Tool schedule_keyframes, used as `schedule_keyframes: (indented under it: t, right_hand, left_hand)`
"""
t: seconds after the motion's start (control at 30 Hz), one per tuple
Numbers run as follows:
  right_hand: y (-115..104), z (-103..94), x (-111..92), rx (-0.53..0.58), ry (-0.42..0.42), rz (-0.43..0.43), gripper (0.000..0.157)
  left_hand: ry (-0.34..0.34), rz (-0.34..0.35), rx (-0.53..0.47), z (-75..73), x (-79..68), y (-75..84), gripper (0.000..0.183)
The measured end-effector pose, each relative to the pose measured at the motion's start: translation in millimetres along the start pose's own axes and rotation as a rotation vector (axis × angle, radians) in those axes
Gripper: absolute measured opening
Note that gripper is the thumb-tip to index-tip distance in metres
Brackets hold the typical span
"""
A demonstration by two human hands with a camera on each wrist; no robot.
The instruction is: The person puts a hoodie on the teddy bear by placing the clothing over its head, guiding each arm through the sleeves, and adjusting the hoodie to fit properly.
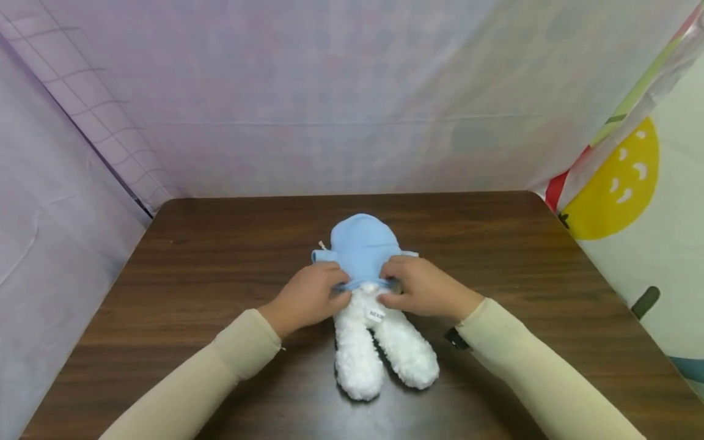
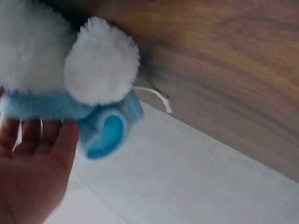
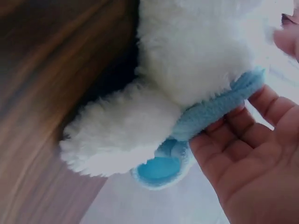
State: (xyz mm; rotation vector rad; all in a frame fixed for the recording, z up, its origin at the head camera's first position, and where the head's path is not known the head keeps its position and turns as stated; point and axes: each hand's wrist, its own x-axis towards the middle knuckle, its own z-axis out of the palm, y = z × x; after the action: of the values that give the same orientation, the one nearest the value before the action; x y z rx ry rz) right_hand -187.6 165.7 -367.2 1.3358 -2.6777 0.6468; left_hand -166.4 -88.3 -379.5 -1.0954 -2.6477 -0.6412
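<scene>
A white fluffy plush toy [image 1: 360,360] lies on the table with its legs toward me and a small white tag [image 1: 376,315] between them. A light blue doll's top [image 1: 363,235] covers its upper end, head hidden. My left hand [image 1: 310,296] curls its fingers over the left part of the hem; my right hand [image 1: 426,287] does likewise on the right. Both thumbs lie near the white fur. In the left wrist view a furry arm [image 2: 103,60] sits outside the top, beside a hollow sleeve [image 2: 110,135]. Another furry arm [image 3: 117,130] shows in the right wrist view, below the hem.
The dark brown wooden table [image 1: 231,244] extends around the toy. A pale curtain [image 1: 330,122] hangs behind its far edge, and more cloth hangs at the left and right, the right one with a yellow print [image 1: 616,189]. A short cream cord [image 2: 159,98] sticks out by the sleeve.
</scene>
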Motion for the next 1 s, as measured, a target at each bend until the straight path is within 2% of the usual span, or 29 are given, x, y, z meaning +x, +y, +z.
schedule_keyframes:
  t: [0.1,0.17,0.27,0.33,0.4,0.5,0.57,0.63,0.8,1.0]
  right_hand:
    - [-2,-2.5,-3,0.028,0.005,-0.007,0.016]
    - [-3,-1.9,0,0.035,0.035,0.006,0.018]
    - [-6,1.5,6,-0.018,0.088,0.056,0.018]
    - [-7,3.8,10,-0.114,0.117,0.101,0.026]
    - [-8,4.3,12,-0.168,0.117,0.153,0.050]
    - [-7,3.6,14,-0.173,0.085,0.219,0.081]
    - [-5,3.0,15,-0.151,0.057,0.240,0.086]
    - [-3,3.4,16,-0.149,0.051,0.240,0.083]
    - [-1,6.7,17,-0.168,0.074,0.220,0.069]
    - [-2,11.3,17,-0.154,0.083,0.198,0.044]
  left_hand:
    - [0.024,0.052,-0.052,-5.4,-2.8,-2.8,0.017]
    - [0.044,0.066,-0.027,-6.7,0.6,-3.3,0.024]
    - [0.055,-0.001,0.047,-5.9,8.8,-2.0,0.023]
    - [0.017,-0.064,0.073,-6.2,14.0,-0.3,0.026]
    - [-0.053,-0.128,0.070,-7.6,18.1,1.0,0.044]
    - [-0.169,-0.192,0.019,-9.6,22.3,1.6,0.072]
    - [-0.227,-0.218,-0.013,-9.8,24.0,1.1,0.078]
    - [-0.248,-0.236,-0.034,-9.6,24.6,0.7,0.079]
    - [-0.242,-0.243,-0.046,-7.8,24.6,-1.3,0.076]
    - [-0.231,-0.214,-0.012,-5.5,24.0,-3.9,0.060]
